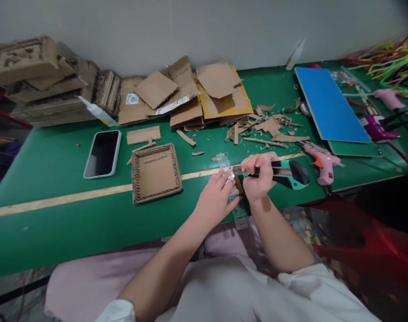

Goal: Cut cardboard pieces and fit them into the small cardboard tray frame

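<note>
My right hand (260,176) is closed around a green and black utility knife (286,173), its tip end pointing left toward a small piece of cardboard (238,184). Across that piece lies a clear ruler (240,216), jutting past the table's front edge. My left hand (214,197) lies over the ruler and the cardboard with fingers stretched out, pressing them down. Part of the cardboard is hidden under my fingers. To the left sits a shallow square cardboard tray (157,174) with raised corrugated walls and a small strip inside.
A phone (103,154) lies at left, near a glue bottle (98,112). Cardboard sheets (157,91) and scraps (271,127) spread along the back. At right are a pink glue gun (321,163), a blue board (331,105) and colourful pipe cleaners (391,62). Stacked cardboard pieces (56,82) stand back left.
</note>
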`<control>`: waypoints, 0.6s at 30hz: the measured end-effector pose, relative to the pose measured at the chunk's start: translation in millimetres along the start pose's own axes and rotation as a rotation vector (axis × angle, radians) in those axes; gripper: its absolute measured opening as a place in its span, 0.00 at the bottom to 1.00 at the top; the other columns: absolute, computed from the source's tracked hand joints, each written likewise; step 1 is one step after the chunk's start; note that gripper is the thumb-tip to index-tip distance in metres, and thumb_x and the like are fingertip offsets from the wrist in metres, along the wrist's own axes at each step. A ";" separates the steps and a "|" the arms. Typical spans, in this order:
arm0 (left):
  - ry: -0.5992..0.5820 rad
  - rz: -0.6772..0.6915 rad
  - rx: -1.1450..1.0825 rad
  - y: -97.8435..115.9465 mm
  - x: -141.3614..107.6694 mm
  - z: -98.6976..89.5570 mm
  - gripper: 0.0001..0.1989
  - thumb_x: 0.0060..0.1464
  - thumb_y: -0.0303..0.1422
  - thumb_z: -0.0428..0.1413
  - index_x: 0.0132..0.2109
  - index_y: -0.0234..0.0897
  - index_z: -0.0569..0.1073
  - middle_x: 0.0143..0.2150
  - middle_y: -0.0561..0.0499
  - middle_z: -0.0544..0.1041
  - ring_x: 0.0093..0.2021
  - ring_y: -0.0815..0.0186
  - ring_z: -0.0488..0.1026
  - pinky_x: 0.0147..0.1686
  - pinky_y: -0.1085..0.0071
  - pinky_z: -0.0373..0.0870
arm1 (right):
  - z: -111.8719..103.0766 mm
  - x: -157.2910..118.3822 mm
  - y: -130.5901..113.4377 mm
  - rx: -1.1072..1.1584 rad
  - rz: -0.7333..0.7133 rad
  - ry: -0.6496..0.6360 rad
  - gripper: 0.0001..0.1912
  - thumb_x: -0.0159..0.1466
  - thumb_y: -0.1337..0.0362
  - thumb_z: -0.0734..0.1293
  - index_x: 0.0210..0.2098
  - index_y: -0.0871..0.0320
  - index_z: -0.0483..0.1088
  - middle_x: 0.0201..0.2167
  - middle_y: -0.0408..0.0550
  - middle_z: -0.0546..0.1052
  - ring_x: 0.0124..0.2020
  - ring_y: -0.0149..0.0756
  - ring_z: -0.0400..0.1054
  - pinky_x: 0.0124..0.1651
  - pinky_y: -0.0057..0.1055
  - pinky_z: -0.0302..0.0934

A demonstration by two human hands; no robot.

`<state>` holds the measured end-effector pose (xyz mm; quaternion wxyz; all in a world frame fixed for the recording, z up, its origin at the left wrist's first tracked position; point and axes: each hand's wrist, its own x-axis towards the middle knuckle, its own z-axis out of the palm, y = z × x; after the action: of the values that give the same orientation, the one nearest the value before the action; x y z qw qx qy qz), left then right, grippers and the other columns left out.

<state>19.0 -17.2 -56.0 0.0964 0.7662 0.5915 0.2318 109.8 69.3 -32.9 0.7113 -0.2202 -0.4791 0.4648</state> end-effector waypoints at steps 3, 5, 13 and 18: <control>-0.003 0.007 -0.008 0.4 0.4 -0.8 0.20 0.55 0.38 0.54 0.51 0.30 0.66 0.58 0.35 0.65 0.63 0.48 0.55 0.60 0.50 0.56 | 0.4 1.6 -4.7 0.014 -0.006 0.078 0.14 0.62 0.57 0.58 0.23 0.54 0.53 0.11 0.32 0.52 0.12 0.24 0.47 0.18 0.26 0.49; -0.006 0.006 -0.012 0.8 0.6 -1.4 0.20 0.55 0.38 0.54 0.51 0.29 0.66 0.57 0.34 0.65 0.63 0.48 0.55 0.60 0.51 0.56 | 0.3 1.8 -6.4 0.019 -0.010 0.081 0.14 0.62 0.57 0.59 0.23 0.54 0.53 0.11 0.32 0.52 0.12 0.24 0.47 0.17 0.26 0.49; -0.001 0.013 0.009 0.4 0.4 -1.0 0.21 0.55 0.38 0.54 0.51 0.28 0.66 0.57 0.35 0.65 0.62 0.49 0.57 0.60 0.52 0.56 | -0.3 0.2 -4.2 0.031 -0.006 0.021 0.14 0.62 0.58 0.59 0.23 0.55 0.55 0.11 0.32 0.52 0.12 0.25 0.49 0.18 0.26 0.49; -0.007 0.003 0.010 0.1 0.2 -0.3 0.20 0.56 0.37 0.53 0.52 0.30 0.65 0.58 0.36 0.65 0.63 0.49 0.55 0.59 0.51 0.57 | -2.9 -4.5 -0.4 -0.071 0.025 -0.031 0.15 0.61 0.55 0.59 0.22 0.54 0.54 0.12 0.33 0.53 0.13 0.25 0.51 0.19 0.27 0.50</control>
<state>19.0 -17.1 -55.6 0.0943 0.7685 0.5911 0.2261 112.0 65.6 -36.1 0.6895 -0.2440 -0.5036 0.4598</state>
